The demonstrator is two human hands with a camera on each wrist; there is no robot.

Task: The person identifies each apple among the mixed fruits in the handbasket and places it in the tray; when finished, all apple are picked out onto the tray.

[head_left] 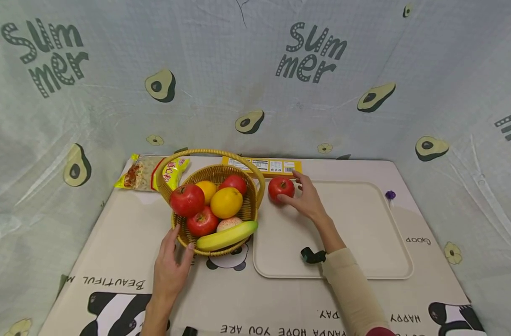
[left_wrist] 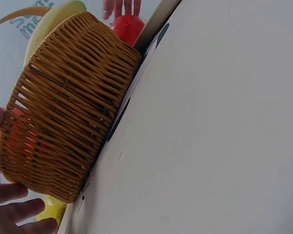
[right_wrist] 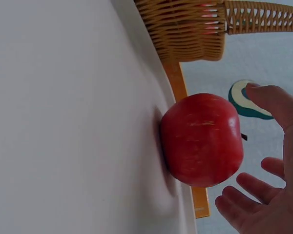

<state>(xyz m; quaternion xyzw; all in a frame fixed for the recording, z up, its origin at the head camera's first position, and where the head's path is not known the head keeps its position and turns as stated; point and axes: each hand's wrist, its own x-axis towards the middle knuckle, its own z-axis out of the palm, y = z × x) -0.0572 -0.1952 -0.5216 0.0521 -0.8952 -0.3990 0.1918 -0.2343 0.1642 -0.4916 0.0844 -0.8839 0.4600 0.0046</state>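
Observation:
A red apple [head_left: 281, 189] with a short dark stem rests on the far left corner of a cream tray [head_left: 344, 228]. My right hand [head_left: 304, 198] hovers around that apple, thumb on the near side and fingers beyond; the right wrist view shows a gap between the hand and the apple [right_wrist: 202, 140]. A wicker basket [head_left: 255, 212] stands left of the tray, filled with red apples [head_left: 187, 199], yellow-orange fruits [head_left: 226, 202], a banana [head_left: 228, 236] and a pale speckled round fruit [head_left: 230, 224]. Beside its near left rim is my left hand [head_left: 170, 263], fingers extended along the wicker side [left_wrist: 71, 105].
Behind the basket lies a yellow food packet [head_left: 148, 173], and a flat yellow box [head_left: 261, 165] lies along the back edge. A small purple item [head_left: 390, 195] sits right of the tray. A printed sheet [head_left: 255, 70] hangs behind and at both sides.

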